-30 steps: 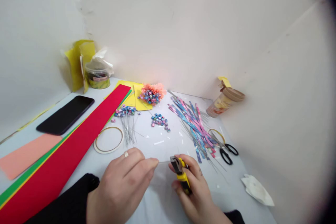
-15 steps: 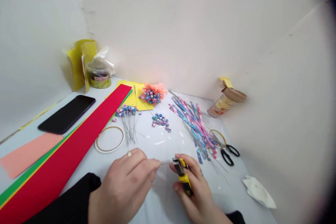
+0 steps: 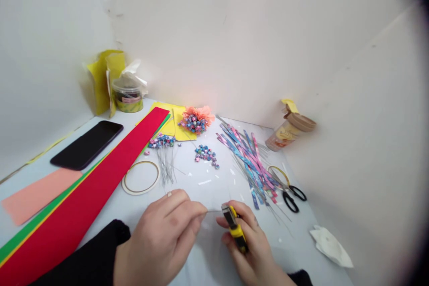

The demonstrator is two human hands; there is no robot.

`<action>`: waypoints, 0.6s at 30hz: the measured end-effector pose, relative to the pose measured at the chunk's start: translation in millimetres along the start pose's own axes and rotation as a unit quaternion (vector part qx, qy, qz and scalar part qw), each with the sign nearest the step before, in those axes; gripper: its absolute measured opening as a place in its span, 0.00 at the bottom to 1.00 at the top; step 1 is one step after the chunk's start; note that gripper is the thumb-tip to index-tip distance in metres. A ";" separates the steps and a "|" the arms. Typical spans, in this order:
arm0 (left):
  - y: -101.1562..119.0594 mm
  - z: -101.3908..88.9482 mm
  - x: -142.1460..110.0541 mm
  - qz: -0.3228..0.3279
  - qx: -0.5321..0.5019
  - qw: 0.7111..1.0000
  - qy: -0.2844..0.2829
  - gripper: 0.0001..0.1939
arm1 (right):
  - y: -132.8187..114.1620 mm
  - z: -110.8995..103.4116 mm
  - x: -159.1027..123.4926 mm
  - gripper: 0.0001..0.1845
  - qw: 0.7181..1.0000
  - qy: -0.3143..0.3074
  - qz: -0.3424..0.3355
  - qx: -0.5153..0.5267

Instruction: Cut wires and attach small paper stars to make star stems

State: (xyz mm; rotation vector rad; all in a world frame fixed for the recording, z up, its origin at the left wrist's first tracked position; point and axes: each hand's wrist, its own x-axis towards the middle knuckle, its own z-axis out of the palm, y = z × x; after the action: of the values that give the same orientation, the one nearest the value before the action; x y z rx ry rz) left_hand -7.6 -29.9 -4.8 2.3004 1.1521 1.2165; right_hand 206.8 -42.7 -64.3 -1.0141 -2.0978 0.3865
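A thin wire is pinched between the thumb and fingers of my left hand. My right hand is wrapped round a pair of yellow-and-black pliers, whose metal jaws meet the wire's right end. Beyond my hands lie small folded paper stars in blue and pink. More stars with grey wire stems rest to their left. A bunch of stars sits in ruffled orange paper at the back.
Patterned paper strips and wires lie right, near black-handled scissors, a leaning paper cup and a crumpled tissue. Left are long red paper, a phone, a tape ring and a round tub.
The plier jaws look closer together on the wire's end. Both hands otherwise keep their places, and the whole view has shifted very slightly.
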 end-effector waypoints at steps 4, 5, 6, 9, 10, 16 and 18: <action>-0.1 -0.1 -0.7 0.008 -0.001 1.000 0.001 0.08 | -2.7 -1.1 0.5 0.15 1.000 -0.009 0.006 0.018; -0.3 -0.4 -0.5 0.012 0.004 1.000 0.003 0.08 | -3.9 -2.0 1.1 0.14 1.000 -0.016 0.012 0.024; -0.6 -0.8 -0.3 0.017 0.013 1.000 0.008 0.08 | -5.0 -3.1 1.8 0.14 0.999 -0.022 0.017 0.028; -1.8 -2.2 -0.6 0.042 0.053 0.997 0.029 0.08 | -5.9 -6.2 4.4 0.16 0.999 -0.018 0.029 0.029; -2.5 -2.5 -1.0 0.050 0.068 0.996 0.035 0.08 | -4.9 -7.0 5.2 0.15 0.999 -0.008 0.034 0.020; -11.4 0.0 -3.1 0.103 0.153 0.981 0.057 0.10 | 8.6 -2.7 8.3 0.07 0.993 -0.036 0.060 -0.099; -14.9 3.2 -1.7 0.159 0.196 0.965 0.069 0.11 | 10.0 2.2 8.9 0.12 0.985 -0.088 0.067 -0.133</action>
State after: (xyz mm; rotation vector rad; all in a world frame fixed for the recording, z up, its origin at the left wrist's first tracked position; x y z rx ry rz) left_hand -13.3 -21.4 -16.2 2.8237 1.1906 1.3794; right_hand 207.0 -29.4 -66.8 -1.3230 -2.2895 0.2738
